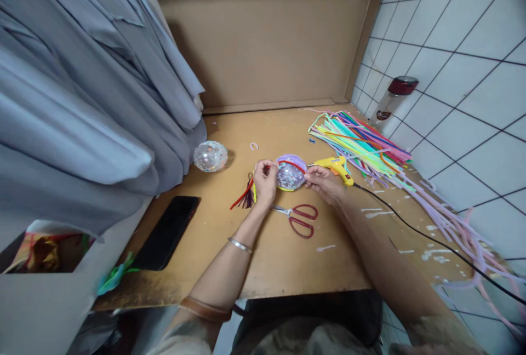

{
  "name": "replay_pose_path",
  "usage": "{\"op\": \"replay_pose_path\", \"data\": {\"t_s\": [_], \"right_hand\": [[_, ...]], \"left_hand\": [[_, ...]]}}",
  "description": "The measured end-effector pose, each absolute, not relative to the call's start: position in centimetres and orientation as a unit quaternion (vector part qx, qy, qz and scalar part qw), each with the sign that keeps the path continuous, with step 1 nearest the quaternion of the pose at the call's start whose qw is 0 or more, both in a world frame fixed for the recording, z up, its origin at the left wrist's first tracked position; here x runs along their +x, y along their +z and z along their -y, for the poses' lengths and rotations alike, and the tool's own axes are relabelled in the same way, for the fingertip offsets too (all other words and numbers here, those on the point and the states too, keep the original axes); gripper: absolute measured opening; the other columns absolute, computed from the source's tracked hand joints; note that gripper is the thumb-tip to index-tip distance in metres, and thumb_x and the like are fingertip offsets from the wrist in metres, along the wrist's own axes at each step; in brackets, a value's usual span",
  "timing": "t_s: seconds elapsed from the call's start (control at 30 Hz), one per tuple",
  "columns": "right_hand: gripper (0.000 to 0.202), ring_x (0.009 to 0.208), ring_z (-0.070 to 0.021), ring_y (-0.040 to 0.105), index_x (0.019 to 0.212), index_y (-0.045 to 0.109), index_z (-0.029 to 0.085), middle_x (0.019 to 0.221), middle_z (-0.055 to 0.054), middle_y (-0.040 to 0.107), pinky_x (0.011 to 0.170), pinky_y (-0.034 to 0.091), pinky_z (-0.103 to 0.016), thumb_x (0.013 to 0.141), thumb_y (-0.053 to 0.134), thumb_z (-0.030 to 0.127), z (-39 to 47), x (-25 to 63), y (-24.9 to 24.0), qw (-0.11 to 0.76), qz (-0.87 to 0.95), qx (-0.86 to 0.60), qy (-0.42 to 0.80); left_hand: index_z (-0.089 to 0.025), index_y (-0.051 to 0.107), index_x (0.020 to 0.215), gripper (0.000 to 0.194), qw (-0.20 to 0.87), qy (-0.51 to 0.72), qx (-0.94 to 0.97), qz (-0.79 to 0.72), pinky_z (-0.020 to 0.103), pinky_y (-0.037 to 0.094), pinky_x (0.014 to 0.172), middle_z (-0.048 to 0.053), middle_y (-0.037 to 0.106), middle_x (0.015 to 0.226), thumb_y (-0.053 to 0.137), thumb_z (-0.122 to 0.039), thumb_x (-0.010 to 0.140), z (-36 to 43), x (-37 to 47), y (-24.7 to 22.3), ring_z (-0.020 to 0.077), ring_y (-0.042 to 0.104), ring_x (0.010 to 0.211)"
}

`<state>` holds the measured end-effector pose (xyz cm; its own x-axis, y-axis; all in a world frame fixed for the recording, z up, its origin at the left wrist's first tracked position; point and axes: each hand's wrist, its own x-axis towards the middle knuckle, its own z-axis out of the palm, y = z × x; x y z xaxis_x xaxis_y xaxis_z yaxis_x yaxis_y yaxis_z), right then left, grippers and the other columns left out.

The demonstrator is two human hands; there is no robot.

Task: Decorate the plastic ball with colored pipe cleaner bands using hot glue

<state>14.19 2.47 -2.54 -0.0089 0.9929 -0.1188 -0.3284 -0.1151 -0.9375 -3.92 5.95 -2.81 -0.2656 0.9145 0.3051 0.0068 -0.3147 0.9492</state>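
A clear ball (290,178) with speckles inside sits between my hands, its top wrapped in lilac pipe cleaners (291,159). Across its front runs a red pipe cleaner (292,164), and a yellow strip shows at its base. My left hand (266,179) is closed at the ball's left side, pinching the red pipe cleaner. At the other side, my right hand (324,182) pinches the red pipe cleaner's right end against the ball. Just behind my right hand lies a yellow glue gun (337,165). Red-handled scissors (303,220) rest in front of the ball.
A dark tassel (247,197) lies by my left hand. Further left are a second clear ball (210,156) and a black phone (168,232). Many coloured pipe cleaners (361,141) spread along the right, near a lidded bottle (392,102). The glue gun's cord (394,212) crosses the table.
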Motion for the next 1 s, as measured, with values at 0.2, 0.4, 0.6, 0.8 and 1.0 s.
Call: {"op": "replay_pose_path", "data": {"t_s": [0.2,0.4,0.6,0.8,1.0], "right_hand": [[0.048,0.055,-0.0085,0.057,0.073,0.063,0.02,0.065,0.005,0.066,0.059,0.045,-0.025,0.046,0.096,0.043,-2.6,14.4,-2.6,0.554,0.38,-0.442,0.594],[0.047,0.053,-0.0087,0.056,0.071,0.064,0.021,0.061,0.005,0.065,0.057,0.046,-0.025,0.045,0.095,0.045,-2.5,14.4,-2.3,0.55,0.4,-0.443,0.584],[0.047,0.053,-0.0091,0.056,0.07,0.064,0.02,0.06,0.005,0.065,0.057,0.047,-0.026,0.044,0.095,0.045,-2.5,14.5,-2.1,0.548,0.401,-0.447,0.582],[0.045,0.052,-0.0092,0.057,0.068,0.066,0.02,0.057,0.005,0.065,0.057,0.047,-0.025,0.044,0.095,0.045,-2.6,14.6,-2.3,0.55,0.407,-0.449,0.575],[0.045,0.052,-0.0095,0.058,0.068,0.066,0.02,0.058,0.004,0.067,0.056,0.047,-0.025,0.044,0.095,0.045,-2.6,14.9,-2.1,0.544,0.412,-0.449,0.577]], "left_hand": [[-0.02,0.054,0.074,0.028,0.365,0.626,0.518,-0.454,0.027,0.047,0.079,-0.001,0.056,0.076,0.057,-0.044,0.088,-6.2,-4.2,-3.0,0.0138,0.055,0.076],[-0.021,0.053,0.075,0.038,0.346,0.598,0.564,-0.452,0.028,0.046,0.078,0.0,0.055,0.076,0.053,-0.057,0.09,-5.7,-4.9,-2.5,0.016,0.054,0.078],[-0.021,0.053,0.077,0.036,0.302,0.59,0.596,-0.455,0.029,0.047,0.079,0.002,0.056,0.078,0.049,-0.053,0.094,-5.3,-5.1,-2.4,0.0174,0.057,0.081],[-0.022,0.053,0.078,0.034,0.311,0.589,0.591,-0.455,0.029,0.047,0.079,0.002,0.056,0.078,0.048,-0.051,0.094,-5.4,-4.9,-2.5,0.0171,0.056,0.08],[-0.022,0.053,0.076,0.037,0.324,0.587,0.583,-0.459,0.028,0.047,0.079,0.001,0.056,0.077,0.051,-0.055,0.091,-5.3,-4.9,-2.3,0.0169,0.055,0.078]]}}
